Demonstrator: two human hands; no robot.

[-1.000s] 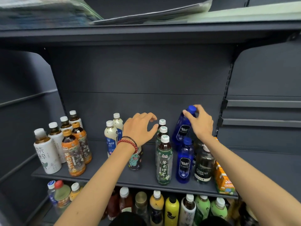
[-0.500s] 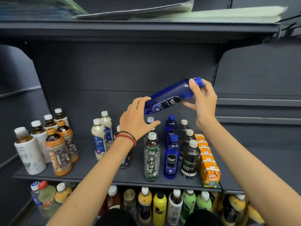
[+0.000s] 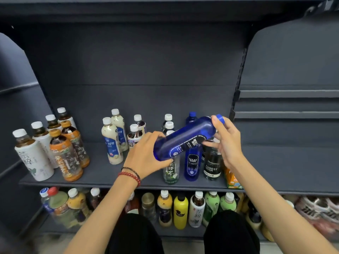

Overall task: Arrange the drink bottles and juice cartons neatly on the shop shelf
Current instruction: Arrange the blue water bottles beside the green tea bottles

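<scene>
**Blue soda bottle lowered, now gripped at both ends**

Lowered since a moment ago, the blue soda bottle hangs tilted in the air over the shelf, cap end raised to the right. The left hand, with red and black bracelets at its wrist, curls round the base. The right hand pinches the neck just below the blue cap.

Under the hands stand a green tea bottle, a second blue bottle and a dark soda bottle. An orange juice carton sits beneath the right wrist. Left of the left hand stand milky white bottles, then orange-labelled bottles.
</scene>
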